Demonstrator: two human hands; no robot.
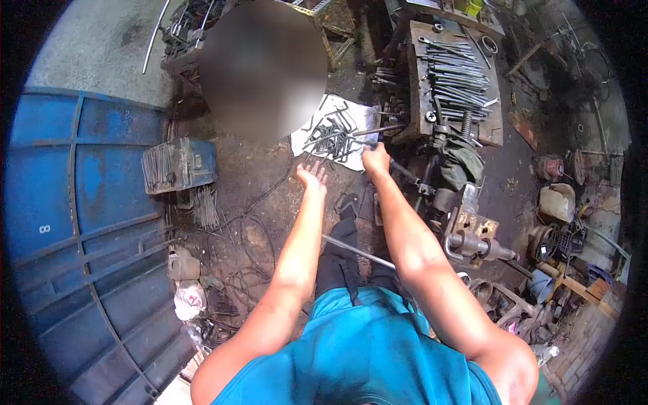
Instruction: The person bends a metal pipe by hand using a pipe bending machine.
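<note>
My left hand [312, 175] reaches forward with its fingers spread, palm side partly up, holding nothing. Just beyond it, a pile of dark bent metal rods [329, 139] lies on a white sheet [352, 160] on the floor. At the sheet's right edge, my right hand [376, 160] is closed; a dark end shows by its fingers, but what it grips I cannot make out. A long metal bar [361, 251] crosses in front of my legs.
Many straight metal rods [459, 77] lie on a wooden workbench [495, 125] at right, near a clamp-like metal fixture [476, 233]. A blue container [202, 162] with thin rods stands left, by a blue metal gate [47, 196]. Cables [246, 216] cross the floor. A blur hides the area beyond the sheet.
</note>
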